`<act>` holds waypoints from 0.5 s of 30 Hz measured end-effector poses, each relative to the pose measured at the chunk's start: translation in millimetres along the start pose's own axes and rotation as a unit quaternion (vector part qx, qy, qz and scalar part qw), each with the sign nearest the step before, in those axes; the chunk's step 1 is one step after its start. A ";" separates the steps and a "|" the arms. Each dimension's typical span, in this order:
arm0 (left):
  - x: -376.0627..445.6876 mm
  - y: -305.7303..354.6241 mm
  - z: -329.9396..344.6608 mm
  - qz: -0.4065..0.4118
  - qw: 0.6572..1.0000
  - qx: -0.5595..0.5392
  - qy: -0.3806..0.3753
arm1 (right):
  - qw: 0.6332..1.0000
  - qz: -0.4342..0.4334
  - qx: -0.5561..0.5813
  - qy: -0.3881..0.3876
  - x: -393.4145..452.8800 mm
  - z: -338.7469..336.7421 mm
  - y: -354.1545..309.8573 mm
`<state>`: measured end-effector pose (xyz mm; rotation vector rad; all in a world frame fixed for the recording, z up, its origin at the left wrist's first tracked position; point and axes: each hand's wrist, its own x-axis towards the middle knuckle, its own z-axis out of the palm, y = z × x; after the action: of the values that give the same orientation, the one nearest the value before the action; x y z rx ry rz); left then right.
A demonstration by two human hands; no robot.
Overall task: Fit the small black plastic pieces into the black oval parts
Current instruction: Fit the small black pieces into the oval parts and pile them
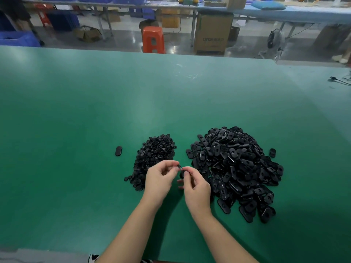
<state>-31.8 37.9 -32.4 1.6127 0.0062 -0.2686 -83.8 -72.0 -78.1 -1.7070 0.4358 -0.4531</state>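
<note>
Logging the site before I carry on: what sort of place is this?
Most likely a factory assembly floor: a long green worktable bearing bulk heaps of black oval parts and small black pieces, with blue bins and cartons behind.

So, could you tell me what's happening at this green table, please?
A person is assembling small black parts. The left hand pinches a small black piece, and the right hand holds an oval part; the two meet above the green table. A pile of small pieces lies left, a pile of oval parts right, and one oval lies apart.
</note>
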 end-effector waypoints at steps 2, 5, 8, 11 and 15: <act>-5.0 -4.8 4.6 -0.033 0.999 -0.040 0.000 | 1.000 -0.010 -0.017 -0.001 0.4 -0.3 3.0; -9.1 -8.0 7.4 -0.061 0.995 -0.079 0.006 | 0.999 -0.007 -0.032 -0.006 0.8 -0.5 4.9; -9.6 -8.6 7.0 -0.060 0.995 -0.076 0.012 | 0.999 -0.005 -0.040 -0.014 0.5 -0.7 1.9; -9.6 -8.0 6.2 -0.053 0.997 -0.060 0.004 | 0.998 -0.010 -0.055 -0.016 0.5 -1.1 -3.0; -10.2 -9.3 3.7 -0.004 0.999 0.042 -0.004 | 0.998 0.012 -0.062 -0.012 2.4 -3.6 -3.9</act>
<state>-43.9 36.4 -39.8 1.6945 -0.0041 -0.2848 -83.5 -75.6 -73.5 -1.8231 0.4748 -0.3948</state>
